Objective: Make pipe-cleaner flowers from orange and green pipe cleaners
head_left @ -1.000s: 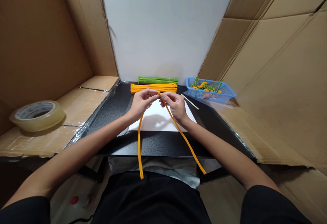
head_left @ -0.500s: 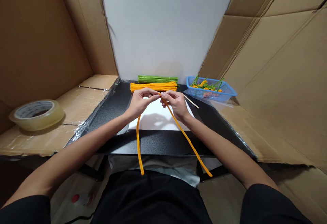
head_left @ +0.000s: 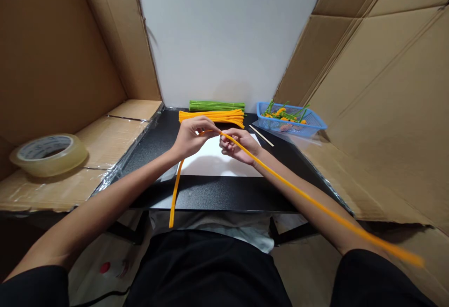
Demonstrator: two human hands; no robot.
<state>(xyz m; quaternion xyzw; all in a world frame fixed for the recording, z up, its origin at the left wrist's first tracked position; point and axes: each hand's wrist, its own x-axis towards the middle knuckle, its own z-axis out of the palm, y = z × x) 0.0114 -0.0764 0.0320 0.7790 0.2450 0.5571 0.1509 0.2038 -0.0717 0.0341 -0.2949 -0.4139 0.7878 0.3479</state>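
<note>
Two hands hold one long orange pipe cleaner (head_left: 280,171) above a white sheet (head_left: 213,163).

The left hand (head_left: 192,138) has its fingers pressed together on the stem, away from its ends; the right hand (head_left: 238,147) is just beside, with fingers curled, and the stem lies over them, but I cannot tell if they clamp it. One end hangs down past the edge of the black surface (head_left: 217,195); the other goes out to the right above the right forearm (head_left: 298,202) and looks blurred. To work well, a small firm pinch seems best, so the soft stem does not slip or take a wrong bend. Behind the hands lie a bundle of orange pipe cleaners (head_left: 211,117) and a green bundle (head_left: 215,106); a blue mesh basket (head_left: 298,132) stands at right.
</note>
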